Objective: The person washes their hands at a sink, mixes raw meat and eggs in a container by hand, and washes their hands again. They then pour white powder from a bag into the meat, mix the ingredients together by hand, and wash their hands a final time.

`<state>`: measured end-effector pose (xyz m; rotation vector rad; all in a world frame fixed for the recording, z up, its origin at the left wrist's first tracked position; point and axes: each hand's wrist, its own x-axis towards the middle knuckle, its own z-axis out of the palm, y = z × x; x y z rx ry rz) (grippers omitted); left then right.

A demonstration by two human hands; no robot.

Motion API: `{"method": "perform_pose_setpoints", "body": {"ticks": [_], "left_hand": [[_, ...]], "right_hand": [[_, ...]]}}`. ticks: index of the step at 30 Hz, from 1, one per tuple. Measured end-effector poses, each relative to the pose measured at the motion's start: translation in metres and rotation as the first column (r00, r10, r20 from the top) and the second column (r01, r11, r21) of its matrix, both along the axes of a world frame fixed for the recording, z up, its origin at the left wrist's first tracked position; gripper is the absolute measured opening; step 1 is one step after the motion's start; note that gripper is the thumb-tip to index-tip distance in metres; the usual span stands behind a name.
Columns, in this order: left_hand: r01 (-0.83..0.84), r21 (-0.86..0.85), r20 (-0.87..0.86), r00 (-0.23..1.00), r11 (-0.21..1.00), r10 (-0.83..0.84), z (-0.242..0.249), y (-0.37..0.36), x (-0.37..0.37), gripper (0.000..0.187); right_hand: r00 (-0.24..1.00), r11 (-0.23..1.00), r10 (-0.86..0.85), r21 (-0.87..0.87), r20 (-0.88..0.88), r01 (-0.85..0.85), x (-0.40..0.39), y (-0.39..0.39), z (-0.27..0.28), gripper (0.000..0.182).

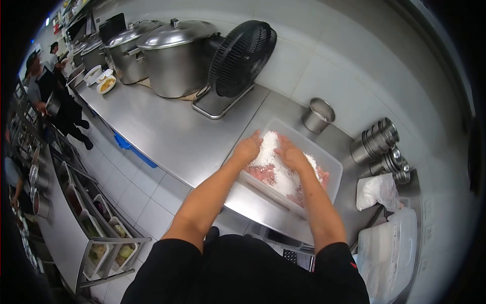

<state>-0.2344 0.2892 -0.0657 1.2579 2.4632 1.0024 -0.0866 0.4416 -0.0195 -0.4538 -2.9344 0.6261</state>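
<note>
A translucent plastic tub (331,175) stands on the steel counter in front of me. In it lies pink raw meat (262,175), partly covered by a heap of white powder (269,148) that looks like flour. My left hand (248,148) is over the tub's left side, its fingers stretched out along the edge of the powder. Fingers apart, my right hand (291,154) rests in or just above the powder near the middle. Neither hand grips anything that I can see. Some fingertips are hard to make out against the powder.
A steel pot (318,115) stands behind the tub. Nested steel containers (374,139), a bag of white powder (374,193) and a clear plastic bin (387,253) sit to the right. A black fan (242,58) and large stockpots (174,61) line the wall. People (48,93) stand far left.
</note>
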Motion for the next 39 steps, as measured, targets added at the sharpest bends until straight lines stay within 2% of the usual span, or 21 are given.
{"method": "perform_pose_setpoints", "body": {"ticks": [1,2,3,5,6,8,12,15,17,18,19,22,25,28,29,32,33,34,36,38,39], "left_hand": [[-0.046,-0.013,0.089,0.995,0.999,0.047,0.032,-0.012,0.015,0.055],[-0.025,0.013,0.057,0.998,1.000,0.024,0.036,-0.014,0.016,0.055],[-0.003,0.035,0.025,1.000,0.999,0.002,0.036,-0.016,0.014,0.054],[-0.056,-0.029,0.193,0.979,0.998,0.061,0.035,-0.011,0.013,0.054],[-0.044,-0.056,0.201,0.978,0.997,0.055,0.034,-0.011,0.010,0.054],[-0.007,-0.098,0.209,0.978,0.995,0.028,0.032,-0.003,0.009,0.055],[-0.021,-0.027,0.265,0.964,0.999,0.028,0.029,-0.005,0.011,0.057],[0.012,-0.021,0.236,0.972,1.000,-0.007,0.020,-0.002,0.007,0.056],[0.035,0.011,0.142,0.989,0.999,-0.036,0.009,0.002,0.005,0.056],[0.004,0.032,0.171,0.985,0.999,-0.009,0.004,0.004,0.005,0.055],[-0.023,0.047,0.201,0.980,0.999,0.013,0.020,-0.005,0.011,0.055],[-0.039,0.035,0.238,0.971,0.999,0.029,0.035,-0.013,0.015,0.055],[-0.041,0.030,0.179,0.983,0.999,0.035,0.025,-0.005,0.010,0.054],[-0.030,0.013,0.139,0.990,0.999,0.028,0.016,-0.001,0.009,0.055],[-0.029,0.007,0.131,0.991,1.000,0.028,0.018,-0.002,0.010,0.055],[0.028,0.008,0.097,0.995,1.000,-0.029,0.041,-0.018,0.018,0.055],[0.017,-0.005,0.136,0.991,1.000,-0.016,0.038,-0.017,0.020,0.055],[0.003,-0.017,0.169,0.986,1.000,-0.001,0.033,-0.012,0.019,0.055],[-0.013,-0.008,0.178,0.984,1.000,0.015,0.029,-0.008,0.016,0.055],[-0.019,0.026,0.141,0.990,0.999,0.015,0.027,-0.009,0.017,0.054],[-0.024,0.018,0.137,0.990,1.000,0.021,0.027,-0.010,0.019,0.053]], "right_hand": [[1.000,1.000,-0.015,0.002,0.026,0.015,-0.019,-0.012,-0.011,0.060],[0.998,1.000,-0.028,0.004,0.054,0.028,-0.032,-0.018,-0.020,0.063],[0.996,0.995,0.033,0.093,0.083,-0.041,-0.042,-0.018,-0.029,0.063],[0.977,0.952,0.137,0.250,0.163,-0.175,-0.049,-0.030,-0.036,0.065],[0.961,0.975,0.169,0.108,0.221,-0.196,-0.040,-0.032,-0.038,0.065],[0.922,0.968,0.230,-0.169,0.312,-0.185,-0.013,-0.063,0.004,0.064],[0.788,0.878,0.450,-0.046,0.420,-0.477,0.040,-0.048,-0.008,0.067],[0.766,0.833,0.415,0.134,0.491,-0.537,0.082,-0.030,-0.002,0.080],[0.809,0.886,0.242,0.217,0.536,-0.409,0.081,-0.031,0.016,0.089],[0.822,0.904,0.153,0.258,0.549,-0.341,0.081,-0.030,0.022,0.094],[0.875,0.924,0.141,0.257,0.464,-0.285,0.076,-0.011,0.006,0.109],[0.881,0.974,0.065,0.161,0.468,-0.157,0.037,0.013,-0.006,0.118],[0.881,0.982,-0.079,0.188,0.467,-0.011,-0.001,-0.016,0.003,0.116],[0.921,0.992,-0.085,0.122,0.380,0.042,0.000,-0.029,-0.010,0.104],[0.945,0.990,-0.089,0.134,0.314,0.049,0.011,-0.037,-0.009,0.091],[0.866,1.000,-0.008,-0.019,0.501,0.020,0.029,-0.025,0.014,0.079],[0.888,0.998,0.028,0.032,0.459,-0.048,0.030,-0.011,0.013,0.070],[0.843,0.998,0.013,0.043,0.537,-0.043,0.021,-0.005,0.027,0.068],[0.727,0.991,-0.046,0.121,0.685,-0.051,-0.002,0.012,0.040,0.077],[0.934,0.968,0.129,0.159,0.334,-0.191,-0.017,0.020,0.023,0.083],[0.964,0.948,0.228,0.194,0.134,-0.251,-0.024,0.023,0.011,0.085]]}}
